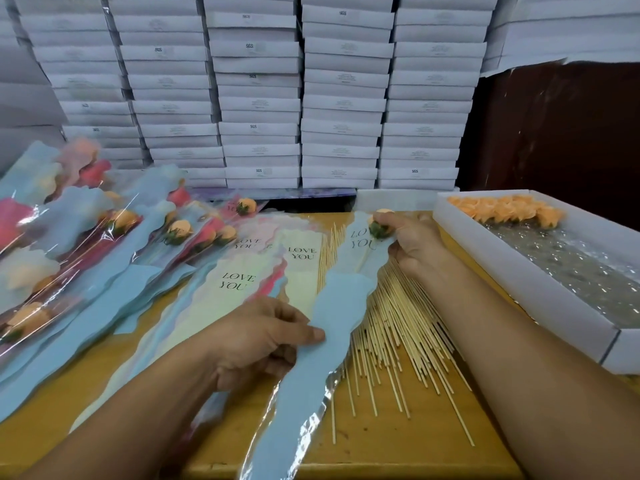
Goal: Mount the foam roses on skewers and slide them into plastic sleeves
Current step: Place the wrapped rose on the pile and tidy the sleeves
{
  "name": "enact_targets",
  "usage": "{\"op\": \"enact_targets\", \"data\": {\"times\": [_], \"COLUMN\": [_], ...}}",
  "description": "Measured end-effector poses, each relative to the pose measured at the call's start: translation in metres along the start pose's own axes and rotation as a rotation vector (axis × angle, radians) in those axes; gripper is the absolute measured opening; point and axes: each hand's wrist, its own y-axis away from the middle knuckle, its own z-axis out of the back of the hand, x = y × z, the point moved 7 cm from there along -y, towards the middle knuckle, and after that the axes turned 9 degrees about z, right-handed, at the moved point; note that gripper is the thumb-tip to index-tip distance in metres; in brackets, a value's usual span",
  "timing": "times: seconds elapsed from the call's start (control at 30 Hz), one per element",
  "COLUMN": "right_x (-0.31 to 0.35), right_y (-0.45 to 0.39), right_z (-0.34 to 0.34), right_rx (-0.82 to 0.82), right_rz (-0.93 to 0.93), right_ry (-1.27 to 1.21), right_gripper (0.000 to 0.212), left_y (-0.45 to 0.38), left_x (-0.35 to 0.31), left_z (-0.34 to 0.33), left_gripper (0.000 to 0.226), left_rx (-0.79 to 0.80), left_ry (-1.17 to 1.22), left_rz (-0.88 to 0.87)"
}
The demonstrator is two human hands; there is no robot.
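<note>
Foam roses already sleeved lie heaped (86, 237) at the desk's (363, 441) left; orange ones (505, 209) wait in the white tray. Loose wooden skewers (398, 323) remain. Left hand (256, 341) pinches the blue plastic sleeve (332, 327); right hand's (412, 244) grip is clamped on the orange skewered rose (379, 223) at the sleeve's top.

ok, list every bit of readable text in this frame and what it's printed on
"LOVE YOU" on the blue sleeve that both hands hold, partly hidden by the rose.
"LOVE YOU" on the empty sleeves lying flat on the table, three times.
"SGS" on several of the stacked white boxes.
The smaller print on the box fronts is too blurred to read.
</note>
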Motion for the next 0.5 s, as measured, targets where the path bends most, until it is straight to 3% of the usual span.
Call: {"op": "enact_targets", "data": {"times": [0.07,0.17,0.23,0.3,0.37,0.43,0.5], "right_x": [-0.002,-0.003,-0.006,-0.013,-0.021,-0.026,-0.029], "right_y": [-0.002,0.004,0.018,0.039,0.063,0.082,0.094], "right_z": [-0.001,-0.010,-0.020,-0.035,-0.051,-0.065,-0.078], "right_rx": [-0.022,0.040,0.185,0.455,0.722,0.840,0.848], "right_rz": [0.003,-0.044,-0.129,-0.254,-0.321,-0.323,-0.297], "right_ry": [-0.027,-0.035,0.052,0.220,0.411,0.499,0.493], "right_gripper": [0.059,0.045,0.042,0.052,0.048,0.031,0.021], "left_y": [0.002,0.003,0.004,0.004,0.004,0.003,0.003], "left_x": [0.004,0.000,-0.006,-0.014,-0.020,-0.024,-0.026], "left_z": [-0.005,-0.008,-0.005,0.000,0.007,0.013,0.020], "left_gripper": [0.017,0.019,0.022,0.023,0.022,0.022,0.021], "left_rx": [-0.002,-0.033,-0.061,-0.099,-0.142,-0.185,-0.222], "left_ry": [0.048,0.163,0.242,0.284,0.311,0.317,0.309], "left_rz": [-0.010,-0.069,-0.107,-0.149,-0.181,-0.196,-0.207]}}
